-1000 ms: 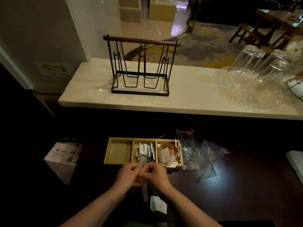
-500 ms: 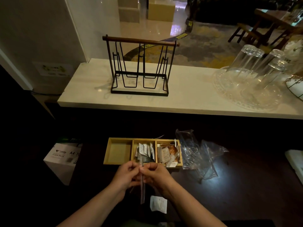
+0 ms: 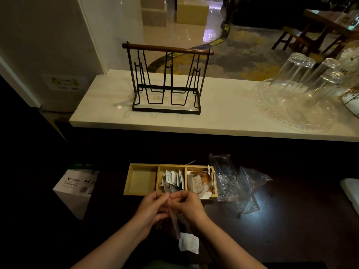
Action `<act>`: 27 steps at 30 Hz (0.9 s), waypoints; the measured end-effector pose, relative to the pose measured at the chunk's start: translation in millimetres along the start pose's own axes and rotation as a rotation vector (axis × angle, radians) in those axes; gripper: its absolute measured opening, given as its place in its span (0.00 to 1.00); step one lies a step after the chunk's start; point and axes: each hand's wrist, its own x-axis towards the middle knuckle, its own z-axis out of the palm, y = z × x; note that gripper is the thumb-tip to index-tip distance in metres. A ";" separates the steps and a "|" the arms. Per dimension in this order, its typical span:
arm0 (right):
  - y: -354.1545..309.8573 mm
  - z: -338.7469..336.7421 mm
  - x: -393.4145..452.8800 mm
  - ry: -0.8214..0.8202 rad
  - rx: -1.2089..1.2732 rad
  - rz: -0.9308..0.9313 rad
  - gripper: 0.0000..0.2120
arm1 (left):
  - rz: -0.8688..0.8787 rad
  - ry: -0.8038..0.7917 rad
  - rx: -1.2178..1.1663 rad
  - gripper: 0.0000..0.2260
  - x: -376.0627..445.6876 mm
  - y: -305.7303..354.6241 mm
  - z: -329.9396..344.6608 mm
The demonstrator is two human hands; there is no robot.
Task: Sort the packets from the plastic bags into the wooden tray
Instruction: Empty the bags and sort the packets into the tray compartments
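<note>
Clear plastic, a slim bag (image 3: 173,220), hangs between both hands just in front of the wooden tray (image 3: 170,179); the left hand (image 3: 152,207) and the right hand (image 3: 188,204) each pinch its upper edge, fingers closed on it, as if working the mouth open. What it holds is too dim to make out; something long and dark seems to run down inside it.

The tray sits on the dark tabletop (image 3: 291,220) and has three compartments. The left one (image 3: 141,179) looks bare. The middle one holds a stack of white packets (image 3: 172,178) standing on edge, and the right one holds brown and pale packets (image 3: 201,181) piled loosely, one hanging over the near wall.

Just right of the tray lie crumpled empty-looking bags (image 3: 235,185), touching its side. One white packet (image 3: 188,242) lies loose on the tabletop near the person, below the hanging bag.

My judgement: the sorting is well along, with two sections filled. What is left seems to be the contents of the bag in hand, likely meant for the bare left section, and the stray white packet.
</note>
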 end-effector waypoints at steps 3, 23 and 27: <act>-0.3 2.3 1.6 0.013 0.021 0.027 0.07 | 0.028 0.018 0.031 0.08 -3.4 -3.3 3.9; -7.0 0.0 2.7 -0.147 0.524 0.264 0.13 | 0.183 0.108 0.244 0.09 0.8 -11.3 7.8; -6.8 -0.9 0.7 -0.005 0.169 0.158 0.08 | 0.185 0.087 0.258 0.10 -2.2 -11.3 7.7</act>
